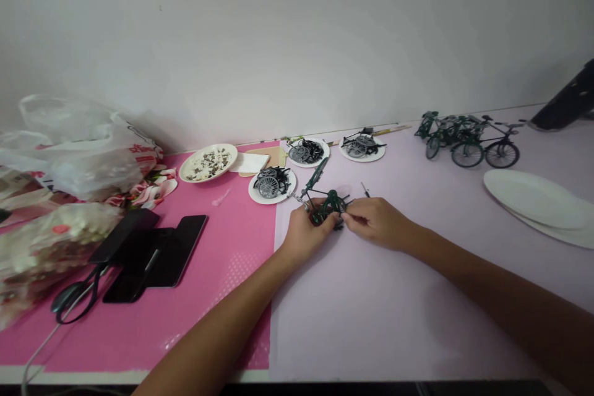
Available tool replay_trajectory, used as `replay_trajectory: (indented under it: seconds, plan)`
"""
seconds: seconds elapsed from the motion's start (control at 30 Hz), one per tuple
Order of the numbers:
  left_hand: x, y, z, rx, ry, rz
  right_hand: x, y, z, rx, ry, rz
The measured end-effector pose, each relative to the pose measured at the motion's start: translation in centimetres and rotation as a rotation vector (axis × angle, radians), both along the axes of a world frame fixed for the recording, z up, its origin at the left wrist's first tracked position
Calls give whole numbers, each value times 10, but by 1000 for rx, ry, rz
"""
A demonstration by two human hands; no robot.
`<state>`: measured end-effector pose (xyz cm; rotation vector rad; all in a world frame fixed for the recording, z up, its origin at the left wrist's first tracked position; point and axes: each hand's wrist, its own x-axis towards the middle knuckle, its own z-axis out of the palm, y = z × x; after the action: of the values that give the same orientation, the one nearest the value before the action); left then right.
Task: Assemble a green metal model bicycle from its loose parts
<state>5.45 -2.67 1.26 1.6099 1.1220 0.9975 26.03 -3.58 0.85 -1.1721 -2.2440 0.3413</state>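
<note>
My left hand (309, 227) is closed around a small dark green model bicycle (331, 201), which is tilted with one end pointing up and away. At the near right end of the model, my right hand (375, 221) pinches something at its edge; a small part may be between the fingertips, but I cannot make it out. A thin pointed tool (365, 189) lies on the table just beyond my right hand. Closest to the left hand stands a white plate (273, 200) of spoked toy wheels and black parts.
Two more plates of parts, a left one (309, 164) and a right one (362, 158), stand by the wall. Assembled model bicycles (468, 153) are at the back right, near stacked white plates (533, 199). Phones (176, 250), a bowl (208, 164) and plastic bags (88, 154) occupy the left.
</note>
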Motion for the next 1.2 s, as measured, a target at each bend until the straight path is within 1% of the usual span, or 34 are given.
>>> replay_trajectory:
  seconds: [1.0,1.2]
  plan:
    - [-2,3,-6,41,34,-22,-1,1,-4,-4,-28,-3]
    - [-2,4,-7,47,45,-33,-1,0,-1,-18,-30,-5]
